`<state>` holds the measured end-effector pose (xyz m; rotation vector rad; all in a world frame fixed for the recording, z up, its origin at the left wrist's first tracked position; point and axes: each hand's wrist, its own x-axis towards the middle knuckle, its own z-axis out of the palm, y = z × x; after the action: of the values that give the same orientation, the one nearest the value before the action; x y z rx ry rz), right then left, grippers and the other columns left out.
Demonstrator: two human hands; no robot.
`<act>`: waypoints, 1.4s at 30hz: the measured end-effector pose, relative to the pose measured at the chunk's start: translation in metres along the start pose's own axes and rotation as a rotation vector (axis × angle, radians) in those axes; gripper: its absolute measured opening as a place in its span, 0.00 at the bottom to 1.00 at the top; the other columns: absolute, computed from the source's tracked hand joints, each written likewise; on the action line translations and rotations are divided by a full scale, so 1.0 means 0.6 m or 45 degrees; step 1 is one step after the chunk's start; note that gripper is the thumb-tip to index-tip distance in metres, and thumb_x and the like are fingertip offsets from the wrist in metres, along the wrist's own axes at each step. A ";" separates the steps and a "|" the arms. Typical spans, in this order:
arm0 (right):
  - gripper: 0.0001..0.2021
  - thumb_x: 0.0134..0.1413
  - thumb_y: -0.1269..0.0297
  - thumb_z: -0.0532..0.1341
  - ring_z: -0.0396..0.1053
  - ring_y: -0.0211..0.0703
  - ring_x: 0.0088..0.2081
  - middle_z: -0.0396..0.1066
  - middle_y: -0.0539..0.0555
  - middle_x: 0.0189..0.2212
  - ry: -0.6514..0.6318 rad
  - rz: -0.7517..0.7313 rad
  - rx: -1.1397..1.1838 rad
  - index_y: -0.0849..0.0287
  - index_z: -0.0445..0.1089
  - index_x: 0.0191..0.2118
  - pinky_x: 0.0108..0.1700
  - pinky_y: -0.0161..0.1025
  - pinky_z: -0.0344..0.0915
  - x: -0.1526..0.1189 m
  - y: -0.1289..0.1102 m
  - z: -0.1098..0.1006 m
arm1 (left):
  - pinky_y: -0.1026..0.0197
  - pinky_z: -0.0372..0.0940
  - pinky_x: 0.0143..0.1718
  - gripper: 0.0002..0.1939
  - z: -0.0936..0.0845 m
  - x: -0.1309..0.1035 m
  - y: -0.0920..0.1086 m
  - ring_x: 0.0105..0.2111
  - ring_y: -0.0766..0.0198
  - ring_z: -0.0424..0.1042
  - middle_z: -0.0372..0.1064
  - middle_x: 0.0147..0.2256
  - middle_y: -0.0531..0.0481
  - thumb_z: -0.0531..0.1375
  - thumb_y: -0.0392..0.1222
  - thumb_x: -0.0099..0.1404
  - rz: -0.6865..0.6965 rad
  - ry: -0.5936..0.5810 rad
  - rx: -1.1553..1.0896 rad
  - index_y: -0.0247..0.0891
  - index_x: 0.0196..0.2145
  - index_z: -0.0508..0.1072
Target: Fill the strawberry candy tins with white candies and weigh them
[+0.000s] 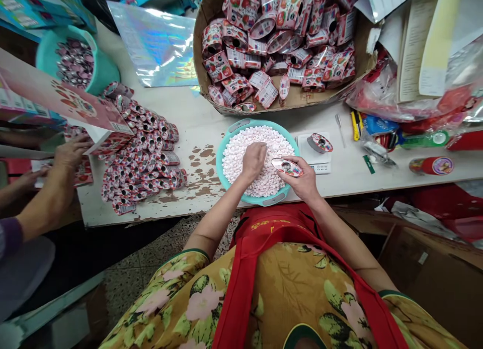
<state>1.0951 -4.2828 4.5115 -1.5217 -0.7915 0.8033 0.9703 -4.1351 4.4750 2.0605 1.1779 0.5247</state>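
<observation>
1. Floral shirt point(294, 283) and red apron point(281, 221) lie nearest.
2. Left hand point(254, 162) curls into white pieces point(266, 137) in the teal basin point(269, 200); whether its grip has any, I cannot tell.
3. Right hand point(305, 180) pinches a packet point(280, 164) near the rim, beside a scale point(321, 168) bearing another packet point(317, 142).
4. Probably mid-batch: stacked packets point(141, 160) on the desk point(204, 127), loose packets point(241, 57) in the carton point(198, 52); which are filled is unclear.
</observation>
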 end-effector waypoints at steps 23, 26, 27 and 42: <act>0.17 0.46 0.65 0.66 0.74 0.52 0.47 0.77 0.54 0.44 -0.082 -0.051 -0.446 0.54 0.74 0.46 0.53 0.49 0.69 0.002 -0.013 0.044 | 0.66 0.55 0.19 0.18 -0.040 -0.041 0.104 0.18 0.72 0.59 0.60 0.23 0.56 0.57 0.58 0.67 -0.464 0.205 -1.415 0.40 0.32 0.64; 0.17 0.45 0.68 0.66 0.73 0.53 0.47 0.77 0.55 0.45 -0.140 -0.065 -0.469 0.54 0.74 0.45 0.52 0.49 0.68 0.007 -0.017 0.069 | 0.66 0.62 0.23 0.18 -0.052 -0.043 0.128 0.22 0.70 0.67 0.65 0.27 0.53 0.56 0.58 0.67 -0.434 0.230 -1.517 0.40 0.32 0.64; 0.17 0.45 0.69 0.65 0.73 0.53 0.47 0.77 0.55 0.45 -0.146 -0.068 -0.471 0.54 0.74 0.45 0.52 0.49 0.68 0.008 -0.018 0.075 | 0.66 0.63 0.24 0.19 -0.053 -0.041 0.130 0.23 0.70 0.67 0.65 0.27 0.53 0.57 0.58 0.67 -0.446 0.268 -1.515 0.40 0.31 0.63; 0.18 0.44 0.62 0.68 0.75 0.48 0.45 0.78 0.53 0.42 -0.140 0.062 -0.160 0.56 0.74 0.44 0.51 0.44 0.70 0.003 -0.012 0.061 | 0.67 0.50 0.16 0.26 -0.056 -0.007 0.098 0.16 0.74 0.54 0.55 0.21 0.58 0.59 0.63 0.67 -0.587 0.258 -1.468 0.40 0.25 0.59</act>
<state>1.0651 -4.2612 4.5159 -1.6244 -0.9029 0.8934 0.9811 -4.1464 4.5411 0.7496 1.0258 0.9070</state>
